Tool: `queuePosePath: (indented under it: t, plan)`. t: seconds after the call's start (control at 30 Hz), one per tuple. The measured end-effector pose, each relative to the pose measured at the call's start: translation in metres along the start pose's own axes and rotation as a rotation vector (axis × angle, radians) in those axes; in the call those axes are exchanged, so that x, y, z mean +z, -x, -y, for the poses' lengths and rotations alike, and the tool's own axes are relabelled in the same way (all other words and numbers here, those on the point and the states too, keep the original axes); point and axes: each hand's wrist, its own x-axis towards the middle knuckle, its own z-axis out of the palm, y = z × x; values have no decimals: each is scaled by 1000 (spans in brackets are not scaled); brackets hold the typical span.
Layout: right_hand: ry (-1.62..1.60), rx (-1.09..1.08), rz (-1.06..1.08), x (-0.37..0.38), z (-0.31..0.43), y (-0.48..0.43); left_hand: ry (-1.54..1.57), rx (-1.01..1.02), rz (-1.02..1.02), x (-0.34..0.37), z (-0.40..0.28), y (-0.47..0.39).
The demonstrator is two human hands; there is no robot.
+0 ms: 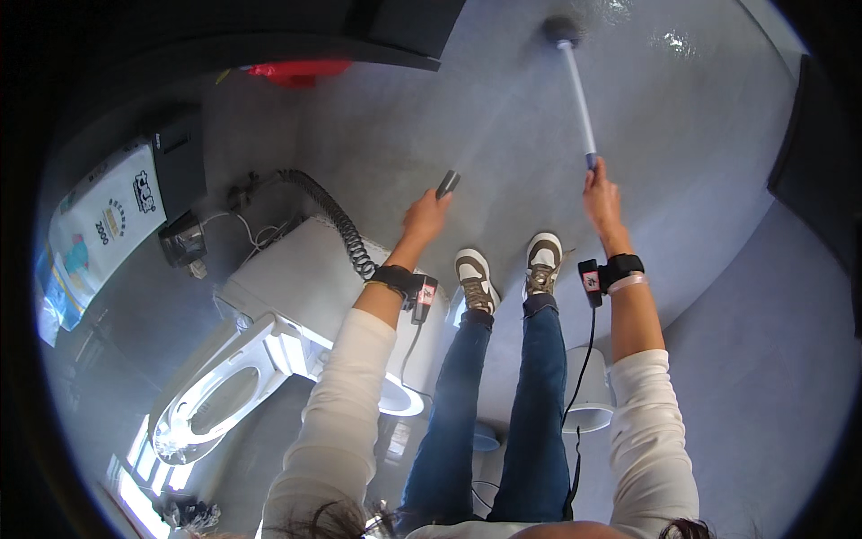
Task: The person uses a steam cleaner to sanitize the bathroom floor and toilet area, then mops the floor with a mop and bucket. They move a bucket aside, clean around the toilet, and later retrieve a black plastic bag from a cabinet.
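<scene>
My left hand is closed around a dark handheld sprayer that points ahead, with a faint jet of water in front of it. A black coiled hose runs from the wall fittings to behind my left wrist. In my right hand is the handle of a white-shafted brush. Its dark round head, somewhat blurred, is against the grey surface ahead, where wet patches shine near the top. Each wrist wears a strapped black device.
At left stands a white toilet with its seat raised. A printed plastic pack hangs beyond it. Under a dark cabinet edge lies a red plastic bag. Behind my legs is a white bin; a dark panel edges the right.
</scene>
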Motion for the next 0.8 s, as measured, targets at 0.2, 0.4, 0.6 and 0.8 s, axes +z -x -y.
queuePosePath:
  t: [0.2, 0.4, 0.6, 0.8]
  plan:
    - [302, -125, 510, -4, -27, 50, 72, -133, 91, 7, 8, -8]
    - [64, 168, 149, 21, -12, 35, -329, -152, 135, -9, 39, 5]
    - [278, -280, 662, 32, -3, 102, -652, -47, 64, -45, 86, 18]
    - [233, -172, 467, 71, 6, 131, -883, -74, 97, -75, 149, 18]
